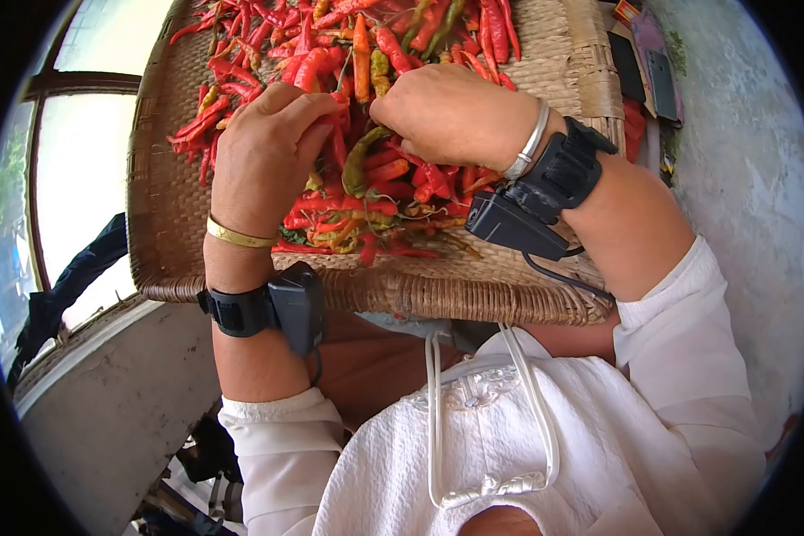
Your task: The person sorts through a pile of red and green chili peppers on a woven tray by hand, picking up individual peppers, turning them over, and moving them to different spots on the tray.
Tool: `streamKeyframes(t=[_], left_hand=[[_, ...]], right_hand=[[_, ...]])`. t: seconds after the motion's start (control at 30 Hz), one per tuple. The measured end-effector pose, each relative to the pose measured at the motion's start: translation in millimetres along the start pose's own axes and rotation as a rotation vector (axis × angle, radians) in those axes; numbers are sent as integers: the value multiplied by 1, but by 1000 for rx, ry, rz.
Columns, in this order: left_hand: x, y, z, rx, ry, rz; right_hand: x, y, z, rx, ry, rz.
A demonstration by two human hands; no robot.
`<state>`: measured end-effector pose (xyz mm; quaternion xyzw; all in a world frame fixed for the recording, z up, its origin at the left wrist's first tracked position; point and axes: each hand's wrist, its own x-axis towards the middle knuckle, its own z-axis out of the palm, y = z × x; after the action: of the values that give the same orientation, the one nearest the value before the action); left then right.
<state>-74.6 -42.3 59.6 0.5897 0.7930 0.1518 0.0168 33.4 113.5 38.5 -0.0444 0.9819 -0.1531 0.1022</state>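
Many chili peppers (389,192), mostly red with some orange and green ones, lie heaped in a woven basket tray (174,210). Over the middle of the heap, my left hand (272,147) is closed, thumb and forefinger pinched on a red chili pepper (338,143) with a thin stem showing at its top. Close beside it on the right, my right hand (460,112) is closed too, its fingers curled down toward the peppers. Its fingertips are partly hidden, so anything in them cannot be made out. A curved green chili pepper (359,161) lies just below the two hands.
The tray's thick rim (438,297) runs in front of my body. Black devices are strapped to both wrists. A window (89,125) is on the left above a pale ledge (107,384). On the right, a phone (661,85) and other items lie beside the tray.
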Motion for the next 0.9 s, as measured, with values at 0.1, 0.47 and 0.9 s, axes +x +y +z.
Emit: streamKeyframes(t=[0.1,0.47,0.9], left_hand=[[3,11,-2,-112,189,-11],[4,15,-10,-1045,574,7],[5,14,-6,-1274,134,-355]], right_hand=[[1,-2,-1,4,-37,48],[12,-1,-4,526,658,-237],[2,-3,-19,1009,174,10]])
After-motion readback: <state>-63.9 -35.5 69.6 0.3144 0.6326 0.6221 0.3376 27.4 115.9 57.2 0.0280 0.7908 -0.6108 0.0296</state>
